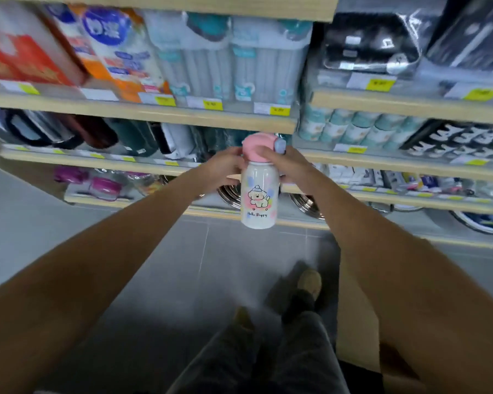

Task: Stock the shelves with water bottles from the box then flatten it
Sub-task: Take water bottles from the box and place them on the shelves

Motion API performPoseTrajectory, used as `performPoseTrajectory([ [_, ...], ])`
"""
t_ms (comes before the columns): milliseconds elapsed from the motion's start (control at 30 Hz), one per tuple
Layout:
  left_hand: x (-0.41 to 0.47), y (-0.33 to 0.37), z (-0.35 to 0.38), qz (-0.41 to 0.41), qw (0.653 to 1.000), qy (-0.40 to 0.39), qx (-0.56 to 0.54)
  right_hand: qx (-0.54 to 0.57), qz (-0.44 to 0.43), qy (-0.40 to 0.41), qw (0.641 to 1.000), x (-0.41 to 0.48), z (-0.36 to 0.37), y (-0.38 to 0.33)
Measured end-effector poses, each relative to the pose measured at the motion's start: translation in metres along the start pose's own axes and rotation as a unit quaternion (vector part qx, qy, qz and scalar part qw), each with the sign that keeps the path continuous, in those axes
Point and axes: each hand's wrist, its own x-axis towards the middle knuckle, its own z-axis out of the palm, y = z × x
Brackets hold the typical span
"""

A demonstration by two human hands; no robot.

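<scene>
Both forearms (111, 265) reach forward from the bottom corners and meet mid-view in front of the store shelves (154, 113), whose wooden boards carry blurred packaged goods and yellow price tags. Grey tiled floor (160, 251) spreads below them, with the person's dark trousers (296, 362) at the bottom edge. A cardboard box (356, 317) stands on the floor just beside the right leg, partly hidden by the right arm. The water bottle (258, 194), white with a puppy picture, hangs upright in the air between the hands, level with the lower shelves. The left hand (225, 166) grips its neck, while the right hand (286, 164) curls its fingers over the pink lid (256, 147).
</scene>
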Motion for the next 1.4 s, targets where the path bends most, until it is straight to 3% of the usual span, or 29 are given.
performPoseTrajectory([
  [167,-0.072,0.027,-0.072,0.071,0.997,0.03,-0.023,-0.04,-0.086,-0.024,0.995,-0.002,0.069,-0.095],
  [267,-0.099,0.05,-0.106,0.125,0.986,0.112,0.024,-0.04,-0.129,-0.059,0.989,-0.003,0.109,-0.149],
  [367,-0.124,0.066,-0.139,0.181,0.965,0.185,0.044,-0.064,-0.145,-0.106,0.982,-0.002,0.146,-0.193],
  [767,-0.211,0.124,-0.326,0.238,0.868,0.431,0.062,-0.16,-0.289,-0.187,0.925,0.034,0.307,-0.354],
  [933,-0.246,0.154,-0.415,0.22,0.865,0.451,0.017,-0.116,-0.309,-0.185,0.926,0.047,0.368,-0.416],
  [1267,-0.312,0.231,-0.53,0.313,0.831,0.445,-0.117,-0.114,-0.401,-0.208,0.885,0.065,0.459,-0.539],
  [1400,-0.33,0.26,-0.565,0.348,0.823,0.434,-0.116,-0.12,-0.416,-0.21,0.876,0.062,0.484,-0.581],
])
